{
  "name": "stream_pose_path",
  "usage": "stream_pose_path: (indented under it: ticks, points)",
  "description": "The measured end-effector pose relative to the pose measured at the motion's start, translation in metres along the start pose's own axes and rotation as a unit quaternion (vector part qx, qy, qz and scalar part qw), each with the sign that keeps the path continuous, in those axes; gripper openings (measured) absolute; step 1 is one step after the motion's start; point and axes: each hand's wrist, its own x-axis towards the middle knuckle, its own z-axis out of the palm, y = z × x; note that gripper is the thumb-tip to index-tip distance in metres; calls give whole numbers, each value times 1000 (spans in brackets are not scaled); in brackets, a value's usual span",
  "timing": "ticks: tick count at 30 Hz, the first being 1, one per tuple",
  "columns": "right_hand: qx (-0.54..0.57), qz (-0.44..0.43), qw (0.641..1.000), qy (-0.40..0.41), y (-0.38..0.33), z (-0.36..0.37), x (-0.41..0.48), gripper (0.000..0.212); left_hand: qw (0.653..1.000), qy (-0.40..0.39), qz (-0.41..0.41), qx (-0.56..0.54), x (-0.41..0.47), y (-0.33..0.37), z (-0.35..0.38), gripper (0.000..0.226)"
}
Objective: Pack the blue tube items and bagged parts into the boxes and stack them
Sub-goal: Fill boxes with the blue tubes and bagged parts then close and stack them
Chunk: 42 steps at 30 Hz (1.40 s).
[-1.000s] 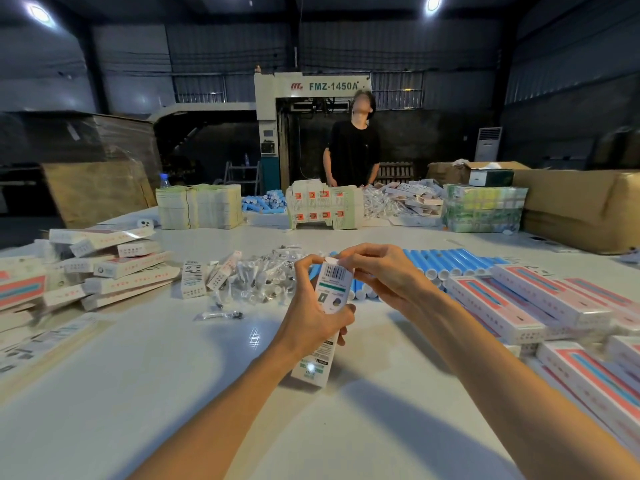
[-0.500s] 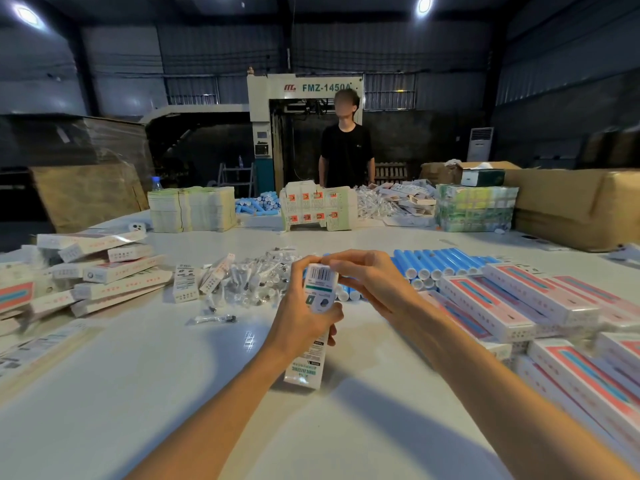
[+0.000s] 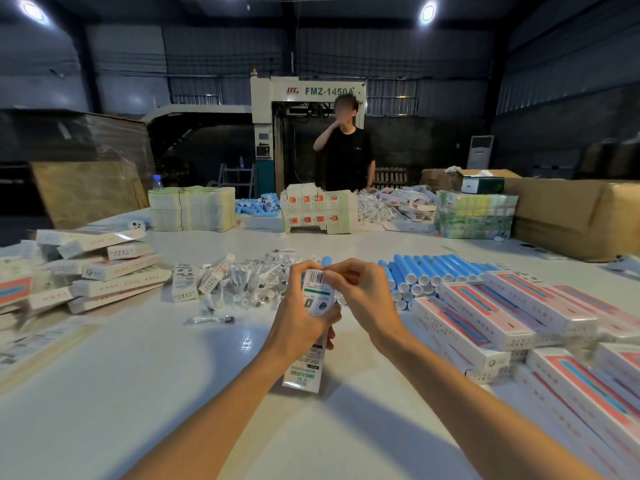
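Observation:
A long white box [image 3: 305,370] with green print stands upright on the white table [image 3: 138,393]. My left hand [image 3: 298,320] grips its middle. My right hand [image 3: 363,292] pinches the flap at its top end, fingers curled over it. Behind my hands lies a heap of clear bagged parts [image 3: 249,282]. To the right of the heap, blue tubes [image 3: 426,275] lie in rows. Packed white boxes with red and blue print are stacked at the right [image 3: 502,313] and at the left [image 3: 104,268].
A person in a black shirt [image 3: 348,157] stands across the table. Bundles of flat cartons [image 3: 192,209], more blue tubes [image 3: 258,206] and large cardboard boxes [image 3: 571,216] line the far edge. One bagged part [image 3: 211,320] lies alone in front of the heap.
My hands and the box have stayed nearly in place; my right fingers curl further over the top flap. The person opposite has raised a hand to the face.

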Motion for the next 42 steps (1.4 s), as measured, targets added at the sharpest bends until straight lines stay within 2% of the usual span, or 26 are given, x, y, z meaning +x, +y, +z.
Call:
stream_pose_path:
  ticks: [4, 7, 11, 14, 19, 23, 26, 28, 30, 32, 34, 36, 38, 42]
  points:
    - [35, 18, 999, 8, 7, 7, -6, 3, 1000, 10, -3, -14, 0, -1, 1, 70]
    - [75, 35, 996, -19, 12, 13, -12, 16, 998, 54, 18, 16, -1, -1, 2, 62]
    - [144, 125, 979, -74, 11, 17, -21, 38, 993, 115, 27, 18, -4, 3, -1, 58]
    - [109, 176, 967, -146, 2, 18, -26, 45, 992, 127, 14, -2, -8, 3, -3, 60]
    - [128, 175, 953, -212, -3, 17, -37, 36, 988, 156, -13, -9, -6, 2, -6, 64]
    - [141, 180, 950, -214, 1, 15, -47, 36, 992, 115, -34, -44, -5, -1, -1, 62]
    - [74, 168, 965, -187, -1, 10, -47, 32, 995, 74, -60, -22, -6, -4, 1, 74]
    - [-22, 127, 982, -137, -6, -2, -42, 34, 995, 71, -67, -2, -5, -6, 1, 79]
    - [-155, 72, 983, -69, -14, -27, -29, 42, 994, 69, -64, 50, -4, -9, 1, 70]
    - [-307, 43, 951, -17, -22, -62, -13, 45, 986, 54, -40, 150, -1, -14, 0, 49]
    - [-443, 44, 895, 36, -27, -100, 2, 42, 972, 21, -14, 236, -1, -17, 2, 32]
    - [-538, 56, 837, 76, -25, -131, 9, 39, 957, -24, 10, 288, -6, -21, 4, 26]
    - [-607, 90, 786, 77, -19, -154, 10, 38, 947, -58, 32, 315, -9, -22, 6, 24]
    - [-728, 140, 671, 17, -3, -173, -2, 37, 938, -103, 41, 329, -12, -21, 5, 22]
